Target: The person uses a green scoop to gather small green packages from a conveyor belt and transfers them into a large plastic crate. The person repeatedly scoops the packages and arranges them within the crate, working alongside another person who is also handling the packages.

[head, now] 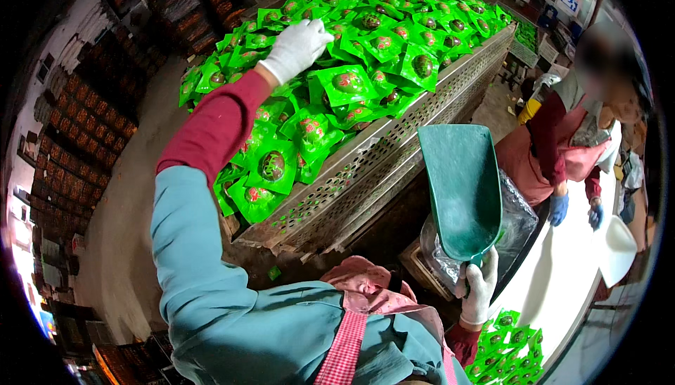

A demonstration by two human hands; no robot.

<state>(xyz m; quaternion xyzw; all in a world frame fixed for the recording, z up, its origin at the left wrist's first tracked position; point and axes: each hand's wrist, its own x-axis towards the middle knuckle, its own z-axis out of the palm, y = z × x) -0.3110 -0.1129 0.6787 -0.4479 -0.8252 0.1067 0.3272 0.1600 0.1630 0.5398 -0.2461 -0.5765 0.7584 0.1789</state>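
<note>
My left hand [301, 50], in a white glove, reaches onto a big heap of green sealed packets [348, 87], each with a dark egg-like item inside. Its fingers touch the heap; whether they grip a packet cannot be told. The heap fills a metal bin with perforated walls [385, 145]. My right hand [479, 287], also in a white glove, holds the handle of a dark green plastic scoop [464, 190]. The scoop's bowl points away from me, and nothing shows inside it.
At the right, a co-worker [575, 137] in blue gloves leans over a bright white table [551, 274]. Green packets [506, 350] lie on its near end. A white scoop [617, 250] is at its far edge. A clear plastic bag [514, 221] stands behind my scoop. Stacked crates [84, 132] line the left wall.
</note>
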